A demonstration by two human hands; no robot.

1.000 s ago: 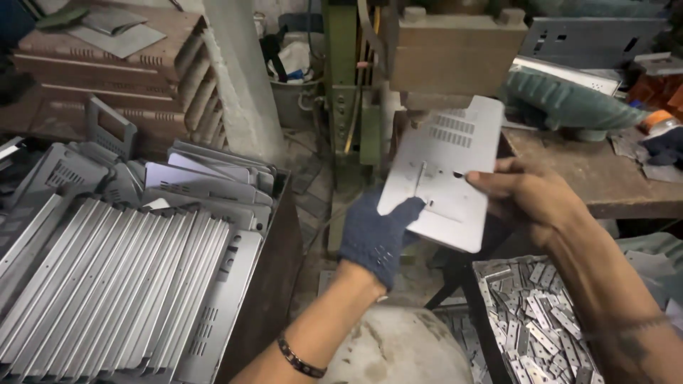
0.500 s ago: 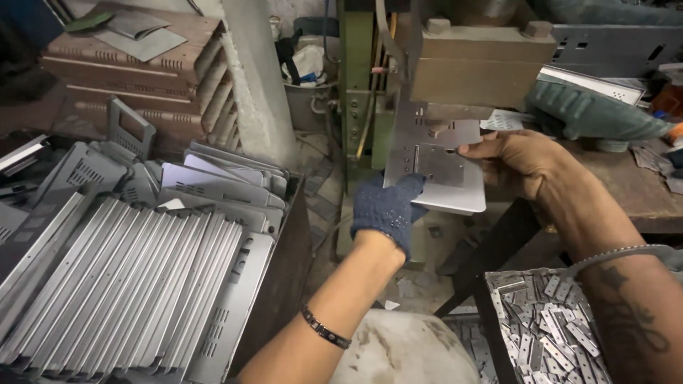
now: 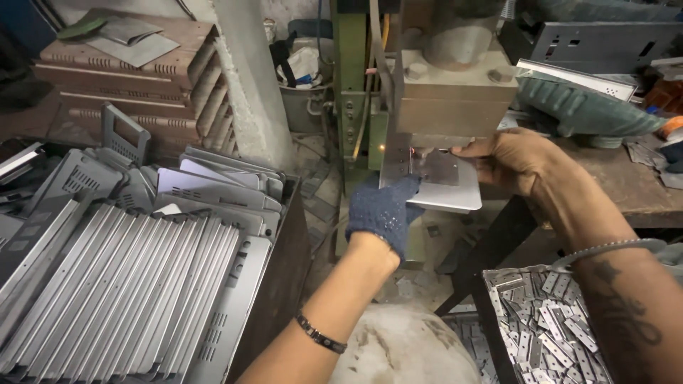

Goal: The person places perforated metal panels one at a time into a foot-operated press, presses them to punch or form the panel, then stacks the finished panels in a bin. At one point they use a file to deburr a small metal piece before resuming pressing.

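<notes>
- Blue knit fabric covers the left hand (image 3: 383,210), whose fingers are clamped on the near left edge of a flat grey sheet-metal plate with rounded corners (image 3: 445,192)
- The bare right hand (image 3: 514,156) pinches the plate's far right edge, thumb on top and the other fingers closed under it, so both hands hold the plate level
- The plate sits pushed in beneath the boxy beige steel head of a press machine (image 3: 455,96), its far part under the head and its near part jutting out toward the person; a small bright spark shows at the spot where head and plate meet
- Behind the head stands the green upright frame of the machine (image 3: 352,85), with a worn wooden bench (image 3: 640,185) running off to the right
- To the left, an open dark bin holds a packed row of grey slotted metal panels standing on edge (image 3: 128,284), many of them, with more panels piled loosely behind
- At lower right, a tray of small flat metal offcuts (image 3: 548,320) lies near the right forearm
- As a judgement: this one plate looks to be mid-operation under the head, and how many of the stacked panels are finished or waiting cannot be told from this view
</notes>
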